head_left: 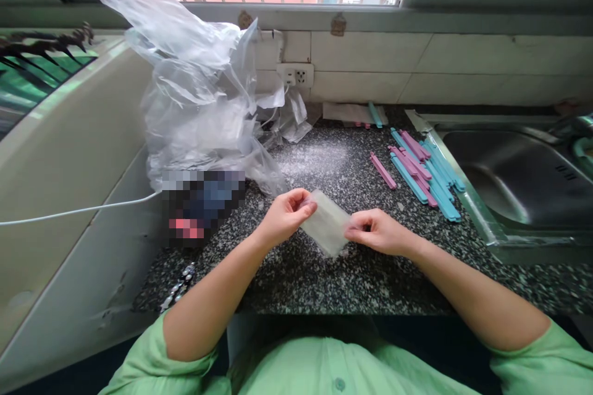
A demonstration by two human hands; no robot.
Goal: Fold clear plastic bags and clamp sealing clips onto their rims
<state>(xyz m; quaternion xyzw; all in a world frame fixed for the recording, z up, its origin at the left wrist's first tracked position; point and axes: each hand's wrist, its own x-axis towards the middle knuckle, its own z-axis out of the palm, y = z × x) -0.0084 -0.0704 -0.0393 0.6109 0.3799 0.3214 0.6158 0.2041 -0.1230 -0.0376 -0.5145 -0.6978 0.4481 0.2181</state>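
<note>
A small translucent plastic bag [327, 222] is stretched between my two hands, tilted, just above the speckled countertop [296, 287]. My left hand [290, 213] pinches its upper left corner between thumb and fingers. At the right edge of the bag, my right hand [377, 231] grips it in the same way. Whether anything lies inside the bag, I cannot tell. To the right of my right hand lies a loose pile of blue sealing clips [442, 182] and pink sealing clips [412, 163]. One pink clip [383, 171] rests apart from the pile.
A large clear plastic bag [199, 99] bulges at the back left, with a blurred-out dark device [208, 203] before it. A white cable [92, 215] runs left. A steel sink [523, 173] is on the right. Flat packets [347, 112] lie by the tiled wall.
</note>
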